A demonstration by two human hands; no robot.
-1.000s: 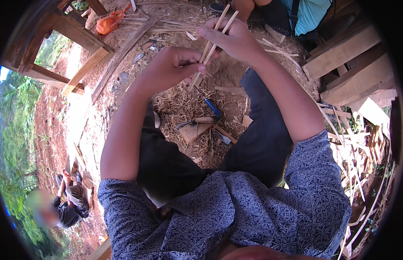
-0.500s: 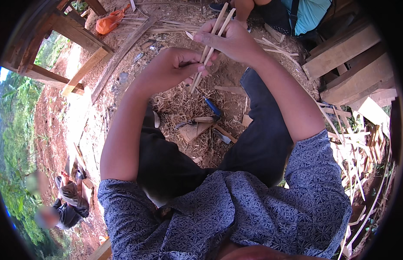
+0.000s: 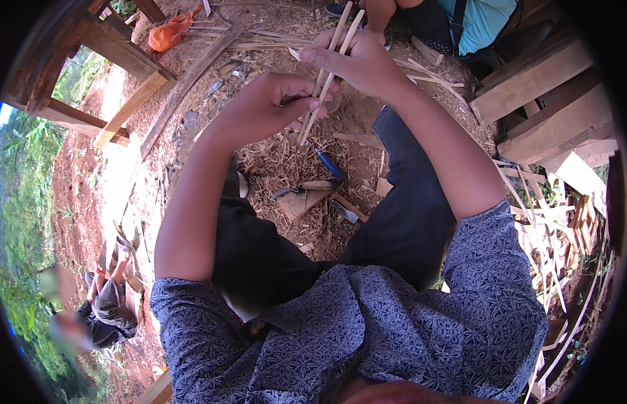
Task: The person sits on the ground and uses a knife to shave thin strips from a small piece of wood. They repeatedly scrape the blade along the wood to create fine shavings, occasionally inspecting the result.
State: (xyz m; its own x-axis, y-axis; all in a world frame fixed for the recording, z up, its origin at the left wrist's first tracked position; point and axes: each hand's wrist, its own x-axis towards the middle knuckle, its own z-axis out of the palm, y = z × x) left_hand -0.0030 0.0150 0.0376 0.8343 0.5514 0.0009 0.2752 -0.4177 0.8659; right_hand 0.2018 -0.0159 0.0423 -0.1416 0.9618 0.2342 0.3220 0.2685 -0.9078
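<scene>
A single view comes from a fisheye camera worn on the person's head, facing steeply down over the chest and lap. It sits close: the patterned blue shirt (image 3: 367,337) fills the lower edge and both forearms rise from it toward the top. Beyond the shirt lies the straw-littered ground (image 3: 286,161). Straight planks (image 3: 529,81) bend near the dark round rim. Left of the shirt, the ground drops away to another person (image 3: 105,303) well below.
</scene>
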